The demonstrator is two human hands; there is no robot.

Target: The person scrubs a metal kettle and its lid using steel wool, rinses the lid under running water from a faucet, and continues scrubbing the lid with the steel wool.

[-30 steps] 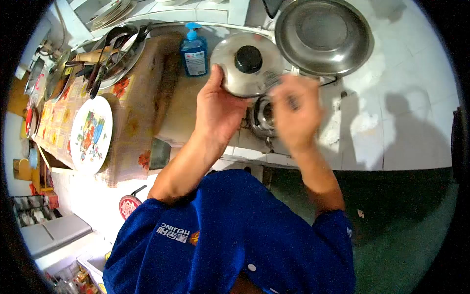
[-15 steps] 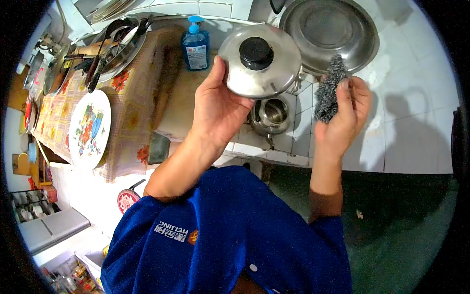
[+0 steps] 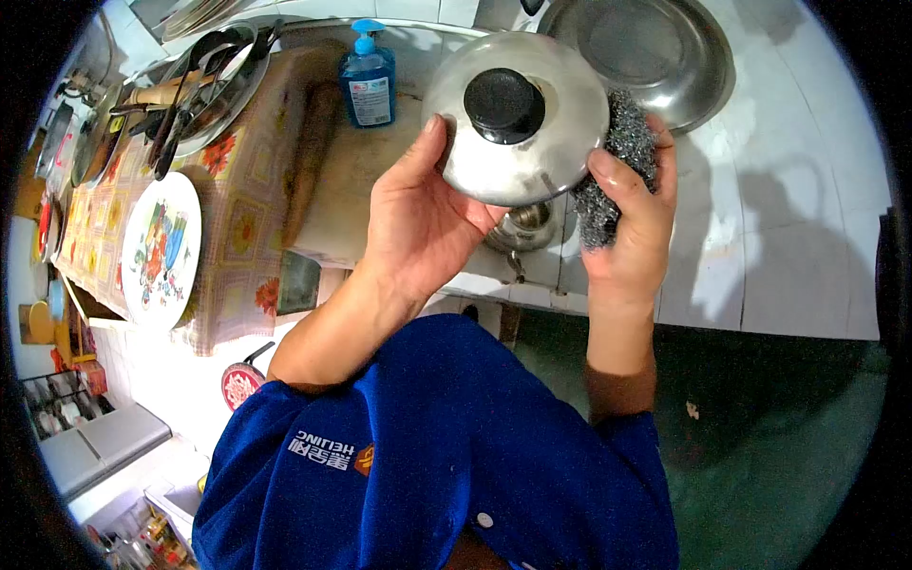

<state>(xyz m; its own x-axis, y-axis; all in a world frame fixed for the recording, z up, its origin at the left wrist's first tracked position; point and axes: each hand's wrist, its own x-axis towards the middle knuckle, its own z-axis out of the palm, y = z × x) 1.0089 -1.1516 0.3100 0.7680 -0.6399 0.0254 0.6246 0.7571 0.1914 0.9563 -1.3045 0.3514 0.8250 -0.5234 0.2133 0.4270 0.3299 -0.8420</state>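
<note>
Currently, left hand (image 3: pixel 423 209) has its grip around the edge of a round, black-knobbed silver metal lid (image 3: pixel 521 163), raised above white-tiled bench (image 3: pixel 750 294); right hand (image 3: pixel 635 209) clasps dark-grey wiry metal scourer (image 3: pixel 629 133) at lid's right rim.

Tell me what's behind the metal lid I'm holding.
The metal lid partly hides a small metal vessel, visible below the lid's rim, and a wide metal pan, visible at upper right. Their covered parts, and anything else directly behind, cannot be seen.

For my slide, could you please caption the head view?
Left hand holds a round, silver metal lid with black knob; right hand holds a grey wiry scouring pad beside it.
</note>
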